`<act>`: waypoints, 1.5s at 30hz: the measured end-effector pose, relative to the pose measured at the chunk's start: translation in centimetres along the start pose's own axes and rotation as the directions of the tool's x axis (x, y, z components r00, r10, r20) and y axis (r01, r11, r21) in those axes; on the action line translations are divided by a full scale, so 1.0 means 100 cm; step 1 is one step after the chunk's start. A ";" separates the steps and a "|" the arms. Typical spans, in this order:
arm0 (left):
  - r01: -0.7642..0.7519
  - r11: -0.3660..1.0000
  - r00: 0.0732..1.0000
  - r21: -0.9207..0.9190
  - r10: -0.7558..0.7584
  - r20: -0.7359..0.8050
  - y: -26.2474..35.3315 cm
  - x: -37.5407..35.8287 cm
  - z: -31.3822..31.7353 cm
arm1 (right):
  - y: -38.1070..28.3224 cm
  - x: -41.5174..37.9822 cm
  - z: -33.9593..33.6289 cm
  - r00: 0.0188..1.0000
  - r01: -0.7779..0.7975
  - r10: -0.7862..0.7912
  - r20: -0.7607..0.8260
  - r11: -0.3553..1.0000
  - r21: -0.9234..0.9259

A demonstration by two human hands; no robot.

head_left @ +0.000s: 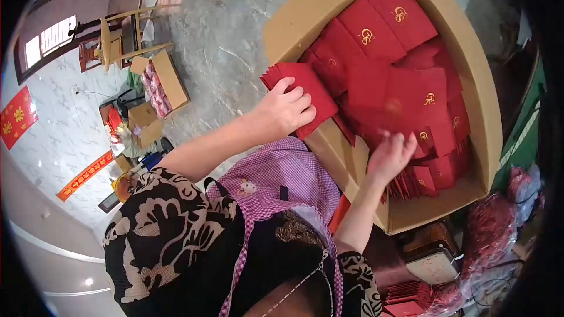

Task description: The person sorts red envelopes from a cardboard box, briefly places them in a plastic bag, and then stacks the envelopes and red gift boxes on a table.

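Observation:
My left hand (288,107) grips a stack of red envelopes (317,97) at the near left edge of a large cardboard box. The stack's layered edges fan out at its upper left corner. Over the box, my right hand (392,155) is slightly blurred, its fingers closed at the lower edge of a motion-smeared red envelope (373,91). Beneath lie piles of red envelopes (400,14) with gold lettering, several flat and others on edge. The open cardboard box (473,76) holds them all.
More red envelopes (408,296) lie at the lower right, beside plastic-wrapped red bundles (487,229) and a brown, pale-topped item (433,264). Across the grey floor (229,41) stand an open carton with pink packets (170,85) and a wooden frame (120,41).

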State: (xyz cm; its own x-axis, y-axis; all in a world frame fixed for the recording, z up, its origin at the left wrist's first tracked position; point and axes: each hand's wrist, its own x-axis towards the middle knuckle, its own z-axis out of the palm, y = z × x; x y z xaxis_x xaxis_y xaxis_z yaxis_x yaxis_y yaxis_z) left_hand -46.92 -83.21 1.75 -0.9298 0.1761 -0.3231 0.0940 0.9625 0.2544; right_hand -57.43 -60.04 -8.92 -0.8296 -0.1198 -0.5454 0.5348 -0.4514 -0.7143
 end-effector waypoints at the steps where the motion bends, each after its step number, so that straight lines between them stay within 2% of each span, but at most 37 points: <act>1: -0.007 1.000 1.000 0.006 0.007 -0.006 0.000 -0.001 0.002 | -0.001 -0.002 -0.020 0.994 0.090 -0.094 -0.056 0.994 -0.066; 2: -0.012 1.000 1.000 0.014 0.012 -0.013 -0.001 -0.002 0.003 | -0.015 -0.001 -0.037 0.990 0.111 -0.125 -0.065 0.975 -0.192; 4: -0.014 0.999 0.999 0.038 0.016 -0.049 -0.001 -0.001 0.003 | -0.052 0.006 -0.031 0.970 0.243 -0.226 0.088 0.914 -0.325; 5: -0.024 0.998 0.996 0.062 0.029 -0.083 -0.001 -0.001 0.003 | -0.069 0.008 -0.034 0.965 0.261 -0.247 0.091 0.852 -0.454; 7: -0.019 0.999 0.999 0.043 0.021 -0.047 0.000 -0.002 0.006 | -0.100 0.021 -0.004 0.834 0.549 -0.278 0.477 0.499 -0.671; 8: -0.009 1.000 1.000 0.029 0.009 -0.001 -0.001 -0.004 0.007 | -0.110 0.024 0.026 0.738 0.674 -0.275 0.617 0.338 -0.656; 10: -0.014 0.999 1.000 0.030 0.015 -0.002 -0.001 -0.005 0.008 | -0.112 0.023 0.084 0.695 0.716 -0.082 0.714 0.160 -0.679; 11: -0.026 0.999 1.000 0.031 0.026 0.003 -0.001 -0.004 0.008 | -0.100 0.023 0.109 0.642 0.763 -0.057 0.764 0.140 -0.631; 12: -0.028 0.999 1.000 0.016 0.028 0.003 -0.001 -0.005 0.007 | -0.085 0.024 0.130 0.529 0.848 -0.054 0.847 -0.005 -0.530; 14: -0.033 0.999 0.999 -0.004 0.033 -0.020 0.003 -0.006 0.001 | -0.050 0.028 0.161 0.366 0.908 0.100 0.925 -0.258 -0.331; 16: -0.031 0.999 0.999 -0.041 0.029 -0.046 0.011 -0.011 -0.012 | -0.010 0.030 0.179 0.254 0.932 0.165 0.953 -0.306 -0.195; 18: -0.037 0.998 0.992 -0.041 0.032 -0.125 0.016 -0.014 -0.024 | 0.028 0.029 0.189 0.281 0.898 0.267 0.922 -0.412 -0.154; 19: -0.038 0.999 0.985 -0.029 0.032 -0.169 0.018 -0.014 -0.028 | 0.045 0.032 0.191 0.269 0.897 0.283 0.921 -0.422 -0.132; 22: -0.039 0.999 0.987 -0.026 0.035 -0.157 0.015 -0.016 -0.029 | 0.072 0.041 0.197 0.261 0.880 0.346 0.901 -0.470 -0.075; 25: -0.010 0.998 0.988 -0.063 0.000 -0.155 0.011 -0.019 -0.026 | 0.066 0.043 0.200 0.252 0.888 0.348 0.903 -0.455 -0.072; 27: 0.013 0.998 0.980 -0.057 -0.024 -0.196 0.010 -0.024 -0.026 | 0.026 0.039 0.202 0.315 0.885 0.362 0.877 -0.446 -0.134; 28: 0.023 0.997 0.980 -0.069 -0.036 -0.195 0.011 -0.027 -0.024 | 0.008 0.043 0.191 0.342 0.922 0.206 0.917 -0.264 -0.284; 29: 0.023 0.997 0.977 -0.075 -0.038 -0.209 0.011 -0.027 -0.022 | -0.008 0.044 0.182 0.474 0.876 0.039 0.880 -0.123 -0.466; 30: 0.022 0.997 0.973 -0.075 -0.039 -0.227 0.009 -0.028 -0.020 | -0.025 0.047 0.173 0.570 0.820 -0.102 0.815 0.006 -0.572; 31: 0.026 0.996 0.972 -0.081 -0.044 -0.231 0.008 -0.028 -0.020 | -0.046 0.045 0.162 0.638 0.768 -0.217 0.739 0.111 -0.631; 32: 0.026 0.996 0.974 -0.090 -0.046 -0.221 0.007 -0.027 -0.022 | -0.050 0.049 0.143 0.771 0.633 -0.343 0.537 0.319 -0.705; 33: 0.030 0.995 0.976 -0.093 -0.049 -0.213 0.006 -0.026 -0.023 | -0.050 0.049 0.131 0.897 0.441 -0.324 0.301 0.624 -0.645; 35: 0.029 0.994 0.977 -0.101 -0.050 -0.206 0.005 -0.025 -0.026 | -0.039 0.043 0.113 0.983 0.183 -0.164 0.083 0.901 -0.394; 36: 0.030 0.994 0.978 -0.101 -0.050 -0.201 0.005 -0.023 -0.026 | -0.032 0.044 0.096 0.998 0.052 -0.031 0.059 0.917 -0.396; 37: 0.036 0.994 0.971 -0.103 -0.059 -0.232 0.007 -0.023 -0.025 | -0.016 0.046 0.085 0.999 0.050 -0.042 0.034 0.952 -0.303; 39: 0.035 0.996 0.972 -0.081 -0.053 -0.227 0.008 -0.022 -0.026 | 0.002 0.042 0.082 1.000 -0.015 0.016 0.003 0.960 -0.279; 41: 0.031 0.998 0.976 -0.061 -0.043 -0.212 0.008 -0.022 -0.026 | 0.015 0.044 0.088 1.000 0.004 -0.010 -0.029 0.979 -0.206; 42: 0.031 0.998 0.979 -0.062 -0.042 -0.197 0.009 -0.021 -0.026 | 0.014 0.046 0.094 1.000 -0.019 0.019 -0.002 0.977 -0.210; 44: 0.022 0.998 0.982 -0.066 -0.033 -0.185 0.010 -0.018 -0.026 | 0.024 0.057 0.097 0.999 0.041 -0.039 0.014 0.978 -0.203; 45: 0.034 0.997 0.978 -0.067 -0.047 -0.202 0.010 -0.018 -0.025 | 0.025 0.059 0.105 0.998 0.048 -0.058 -0.028 0.962 -0.269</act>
State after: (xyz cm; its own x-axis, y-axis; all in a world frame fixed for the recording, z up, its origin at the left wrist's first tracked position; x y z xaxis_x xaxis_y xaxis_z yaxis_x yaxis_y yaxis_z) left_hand -46.05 -83.04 4.89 -0.9858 0.0858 -0.1440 0.0385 0.9520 0.3037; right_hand -62.66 -71.17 -9.35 -0.8543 -0.0689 -0.5153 0.5177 -0.2020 -0.8314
